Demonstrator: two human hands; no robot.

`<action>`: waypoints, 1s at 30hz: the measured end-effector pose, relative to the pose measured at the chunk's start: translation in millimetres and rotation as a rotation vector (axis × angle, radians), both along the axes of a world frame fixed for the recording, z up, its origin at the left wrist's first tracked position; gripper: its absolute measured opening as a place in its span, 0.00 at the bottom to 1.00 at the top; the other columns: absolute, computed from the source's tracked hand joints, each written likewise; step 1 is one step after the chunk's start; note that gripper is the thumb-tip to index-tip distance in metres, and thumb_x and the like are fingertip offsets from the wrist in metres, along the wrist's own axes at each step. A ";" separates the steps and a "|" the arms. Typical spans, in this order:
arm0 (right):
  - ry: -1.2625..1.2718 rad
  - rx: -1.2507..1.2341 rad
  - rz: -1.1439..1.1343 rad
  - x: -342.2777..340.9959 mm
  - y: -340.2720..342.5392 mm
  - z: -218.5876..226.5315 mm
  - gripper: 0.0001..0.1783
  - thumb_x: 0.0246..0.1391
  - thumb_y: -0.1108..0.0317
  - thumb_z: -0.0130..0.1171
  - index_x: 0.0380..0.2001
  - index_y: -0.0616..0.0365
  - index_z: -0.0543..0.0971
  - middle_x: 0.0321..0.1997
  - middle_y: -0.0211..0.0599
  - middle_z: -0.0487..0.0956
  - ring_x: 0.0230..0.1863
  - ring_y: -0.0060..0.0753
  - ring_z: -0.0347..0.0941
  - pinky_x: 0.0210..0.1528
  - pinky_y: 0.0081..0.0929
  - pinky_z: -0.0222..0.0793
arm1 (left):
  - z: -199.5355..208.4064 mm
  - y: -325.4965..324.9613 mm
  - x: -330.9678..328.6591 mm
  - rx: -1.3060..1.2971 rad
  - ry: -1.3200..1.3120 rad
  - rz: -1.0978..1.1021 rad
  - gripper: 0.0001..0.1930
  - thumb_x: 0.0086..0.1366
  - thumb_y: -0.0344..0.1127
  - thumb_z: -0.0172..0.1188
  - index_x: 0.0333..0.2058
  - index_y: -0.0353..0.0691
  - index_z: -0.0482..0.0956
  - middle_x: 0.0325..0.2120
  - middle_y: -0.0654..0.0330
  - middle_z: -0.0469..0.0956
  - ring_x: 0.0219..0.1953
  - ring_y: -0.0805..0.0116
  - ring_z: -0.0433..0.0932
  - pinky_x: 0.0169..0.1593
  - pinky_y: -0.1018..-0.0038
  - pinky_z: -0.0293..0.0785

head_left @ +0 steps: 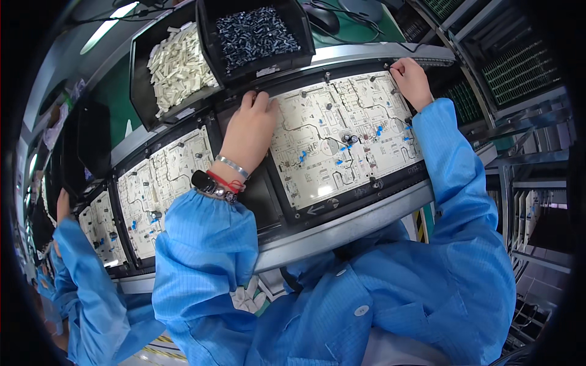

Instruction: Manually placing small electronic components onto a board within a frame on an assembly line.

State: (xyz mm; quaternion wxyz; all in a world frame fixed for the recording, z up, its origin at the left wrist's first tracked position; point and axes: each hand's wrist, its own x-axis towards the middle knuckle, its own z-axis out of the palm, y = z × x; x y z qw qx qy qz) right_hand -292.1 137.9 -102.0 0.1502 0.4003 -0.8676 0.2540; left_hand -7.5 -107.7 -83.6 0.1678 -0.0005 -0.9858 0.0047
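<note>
A white circuit board (348, 131) with blue and dark components sits in a black carrier frame (390, 177) in front of me. My left hand (249, 128) is at the frame's far left corner, its fingers bent down and their tips partly hidden. At the far right corner, my right hand (414, 82) has its fingers closed against the frame's edge. The board lies flat between both hands. Left of it, a second white board (165, 189) rests in another black frame on the same metal rail (342, 229).
Beyond the rail stand a black bin of white parts (180, 67) and a black bin of dark blue parts (256, 36). A black mouse (322, 18) lies on the green surface. Racks of boards (519, 73) stand at right. A co-worker's blue sleeve (91, 268) is at left.
</note>
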 end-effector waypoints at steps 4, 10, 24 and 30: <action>-0.190 -0.077 -0.216 10.9 -10.3 0.2 0.08 0.44 0.69 0.60 0.28 0.63 0.77 0.23 0.40 0.77 0.25 0.38 0.74 0.31 0.28 0.69 | 0.0 4.2 -2.3 -0.053 -0.048 0.047 0.19 0.51 0.22 0.50 0.44 0.33 0.72 0.41 0.55 0.67 0.51 0.50 0.65 0.47 0.66 0.71; -0.071 0.328 0.042 31.6 -35.0 67.6 0.08 0.47 0.70 0.58 0.30 0.64 0.78 0.23 0.41 0.78 0.27 0.38 0.76 0.33 0.29 0.70 | 12.9 -3.2 7.6 -0.169 0.105 -0.065 0.10 0.48 0.27 0.53 0.32 0.33 0.75 0.35 0.56 0.70 0.47 0.52 0.68 0.45 0.67 0.71; 0.085 0.593 0.506 85.2 -227.8 69.2 0.12 0.47 0.75 0.49 0.35 0.66 0.76 0.36 0.53 0.75 0.41 0.52 0.73 0.46 0.39 0.68 | 58.7 -129.3 6.6 0.233 -0.097 0.178 0.12 0.54 0.30 0.57 0.39 0.39 0.79 0.37 0.50 0.76 0.36 0.57 0.77 0.41 0.69 0.72; 0.262 0.281 0.505 92.3 -222.6 68.6 0.06 0.43 0.71 0.55 0.25 0.57 0.79 0.27 0.45 0.78 0.33 0.47 0.75 0.35 0.38 0.71 | 41.6 -130.3 -12.3 0.450 -0.047 0.387 0.10 0.50 0.32 0.62 0.33 0.39 0.81 0.28 0.49 0.77 0.35 0.51 0.76 0.41 0.63 0.72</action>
